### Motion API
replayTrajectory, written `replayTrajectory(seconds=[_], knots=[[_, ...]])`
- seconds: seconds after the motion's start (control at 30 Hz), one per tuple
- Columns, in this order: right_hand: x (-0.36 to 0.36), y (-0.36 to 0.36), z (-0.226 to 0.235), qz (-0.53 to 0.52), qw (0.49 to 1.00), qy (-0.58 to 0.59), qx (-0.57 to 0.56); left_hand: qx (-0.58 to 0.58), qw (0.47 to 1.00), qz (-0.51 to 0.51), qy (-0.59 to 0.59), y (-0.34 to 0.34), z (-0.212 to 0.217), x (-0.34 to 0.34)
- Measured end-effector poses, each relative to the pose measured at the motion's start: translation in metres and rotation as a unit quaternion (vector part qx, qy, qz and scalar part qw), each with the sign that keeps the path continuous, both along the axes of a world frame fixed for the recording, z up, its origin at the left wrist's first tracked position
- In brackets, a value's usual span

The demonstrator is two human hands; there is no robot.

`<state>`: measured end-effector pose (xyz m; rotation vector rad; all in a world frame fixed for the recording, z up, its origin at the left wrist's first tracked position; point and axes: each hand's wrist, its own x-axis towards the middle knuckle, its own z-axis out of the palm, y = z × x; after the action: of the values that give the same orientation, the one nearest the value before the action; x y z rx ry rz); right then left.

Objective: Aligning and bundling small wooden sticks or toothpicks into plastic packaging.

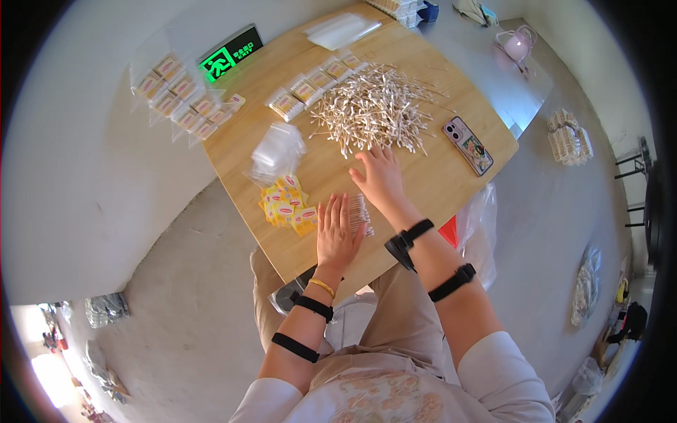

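Note:
A neat row of cotton swabs [360, 211] lies near the table's front edge. Against its left side rests my left hand [337, 231], fingers stretched forward and thumb near the row's lower end. My right hand [381, 178] reaches to the near edge of a big loose heap of cotton swabs [377, 102]. Its thumb stands apart from the fingers, whose tips touch or nearly touch the heap; I see nothing held in it. Left of my left hand are yellow printed cards [285, 204]. Beyond them sits a stack of clear plastic bags [277, 151].
Filled swab packets [305, 90] line the heap's far left side; more packets [180, 95] lie at the table's left edge by a lit exit sign [230, 54]. A phone [468, 145] lies at right. Clear plastic sheets [343, 30] are at the back.

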<state>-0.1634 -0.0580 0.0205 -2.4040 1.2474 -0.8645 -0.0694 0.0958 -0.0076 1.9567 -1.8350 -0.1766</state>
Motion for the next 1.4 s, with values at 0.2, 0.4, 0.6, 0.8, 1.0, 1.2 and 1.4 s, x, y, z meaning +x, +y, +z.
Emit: replayTrajectory(seconds=[0.2, 0.4, 0.6, 0.8, 1.0, 1.2, 1.4], knots=[[0.047, -0.031, 0.004, -0.11, 0.969, 0.22, -0.037, -0.013, 0.999, 0.008, 0.039, -0.001, 0.002, -0.005], [0.047, -0.045, -0.007, -0.15, 0.969, 0.197, -0.003, -0.02, 0.998, 0.006, 0.062, -0.001, 0.004, -0.006], [0.011, -0.008, -0.006, -0.072, 0.986, 0.144, 0.033, -0.01, 0.998, 0.019, 0.052, 0.004, 0.0, 0.002], [-0.015, 0.013, 0.0, 0.058, 0.986, 0.144, 0.057, -0.027, 0.998, 0.009, 0.056, 0.001, 0.004, -0.001], [-0.023, 0.004, 0.004, 0.156, 0.974, 0.161, 0.016, 0.05, 0.998, 0.005, -0.047, -0.002, 0.011, -0.004], [-0.014, -0.01, 0.005, 0.174, 0.981, 0.082, 0.006, 0.061, 0.997, 0.017, -0.042, -0.003, 0.012, -0.004], [-0.007, -0.016, -0.005, 0.14, 0.986, 0.083, 0.041, 0.055, 0.998, 0.018, -0.032, -0.002, 0.012, -0.004]])
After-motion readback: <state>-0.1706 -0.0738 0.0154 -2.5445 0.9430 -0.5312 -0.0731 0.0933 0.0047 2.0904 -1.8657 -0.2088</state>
